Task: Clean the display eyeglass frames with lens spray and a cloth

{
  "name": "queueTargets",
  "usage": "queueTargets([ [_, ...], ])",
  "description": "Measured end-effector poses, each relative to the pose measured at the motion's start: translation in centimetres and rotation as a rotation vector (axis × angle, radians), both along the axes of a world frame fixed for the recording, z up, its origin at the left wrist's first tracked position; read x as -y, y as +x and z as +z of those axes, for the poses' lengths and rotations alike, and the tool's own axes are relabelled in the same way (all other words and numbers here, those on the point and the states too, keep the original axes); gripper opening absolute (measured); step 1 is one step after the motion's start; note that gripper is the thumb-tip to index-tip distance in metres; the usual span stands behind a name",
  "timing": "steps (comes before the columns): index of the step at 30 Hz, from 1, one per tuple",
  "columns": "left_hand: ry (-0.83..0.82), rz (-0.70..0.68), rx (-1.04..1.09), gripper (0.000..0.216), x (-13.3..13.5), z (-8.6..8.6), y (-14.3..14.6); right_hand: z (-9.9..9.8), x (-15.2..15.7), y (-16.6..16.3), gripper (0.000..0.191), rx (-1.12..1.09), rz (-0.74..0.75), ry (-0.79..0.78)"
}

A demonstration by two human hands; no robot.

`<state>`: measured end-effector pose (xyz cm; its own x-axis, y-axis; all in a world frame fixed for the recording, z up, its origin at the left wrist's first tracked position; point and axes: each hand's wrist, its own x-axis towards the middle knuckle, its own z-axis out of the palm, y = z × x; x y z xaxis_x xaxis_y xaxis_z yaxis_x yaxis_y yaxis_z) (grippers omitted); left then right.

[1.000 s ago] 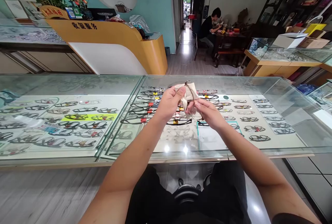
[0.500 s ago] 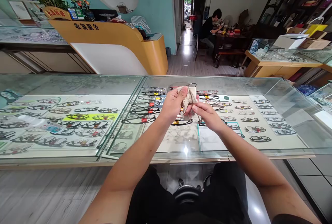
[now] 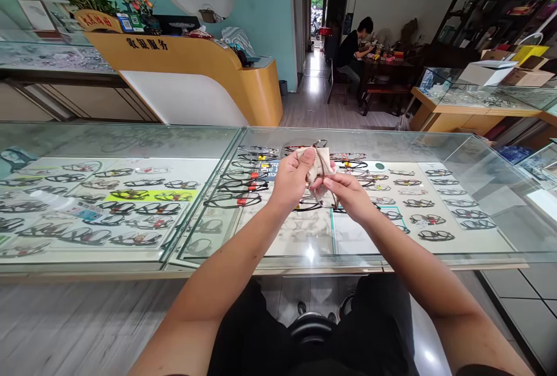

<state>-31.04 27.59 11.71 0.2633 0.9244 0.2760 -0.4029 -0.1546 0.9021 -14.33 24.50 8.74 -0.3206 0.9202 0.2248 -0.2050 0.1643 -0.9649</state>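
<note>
Above the glass counter, my left hand (image 3: 290,181) is closed on a beige cloth (image 3: 322,162), the thumb pressed on top of it. The cloth is folded about part of a thin-framed pair of eyeglasses (image 3: 321,195); a clear lens shows below it. My right hand (image 3: 348,191) pinches the eyeglasses at their right side, close to the cloth's lower edge. Most of the frame is hidden by the cloth and fingers. Under the glass top lie rows of display eyeglasses (image 3: 237,199), several with red or yellow tags.
The glass counter (image 3: 265,248) spans in front of me. On its left part a white bottle (image 3: 69,206) lies on its side. A wooden cashier desk (image 3: 256,86) stands beyond. A person (image 3: 354,54) sits at a dark table at the back. White boxes (image 3: 486,72) rest on a right-hand showcase.
Both hands stay at almost the same spot. The cloth's folds have shifted slightly between the fingers, and the view has moved a little.
</note>
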Motion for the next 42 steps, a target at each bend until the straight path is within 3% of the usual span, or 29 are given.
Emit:
queueTargets([
  [6, -0.020, -0.188, -0.054, 0.062, -0.5, 0.7, -1.0, 0.5, -0.4, 0.2, 0.043, -0.098, -0.042, -0.067],
  [14, -0.014, -0.029, -0.045, 0.062, -0.6, 0.0, -0.2, -1.0, -0.6, -0.2, 0.044, 0.020, 0.023, -0.003],
  [23, -0.007, -0.275, -0.102, 0.057, -1.1, 0.9, -2.0, 0.6, -0.3, 0.0, 0.041, -0.124, -0.020, -0.094],
  [26, 0.030, -0.187, -0.104, 0.053, -0.9, 0.4, -1.3, -0.2, -0.5, -0.3, 0.043, -0.086, -0.003, -0.086],
  [30, 0.006, -0.040, -0.070, 0.063, -0.9, -0.2, -0.3, -1.1, -0.5, -0.6, 0.047, 0.008, 0.040, -0.039],
  [38, -0.045, -0.276, -0.034, 0.059, -1.0, 1.0, -1.7, 0.4, -0.1, 0.2, 0.044, -0.077, -0.022, -0.067],
  [42, -0.036, -0.226, -0.064, 0.061, -0.8, 0.7, -1.1, -0.5, -0.6, -0.1, 0.048, -0.039, -0.055, -0.032],
])
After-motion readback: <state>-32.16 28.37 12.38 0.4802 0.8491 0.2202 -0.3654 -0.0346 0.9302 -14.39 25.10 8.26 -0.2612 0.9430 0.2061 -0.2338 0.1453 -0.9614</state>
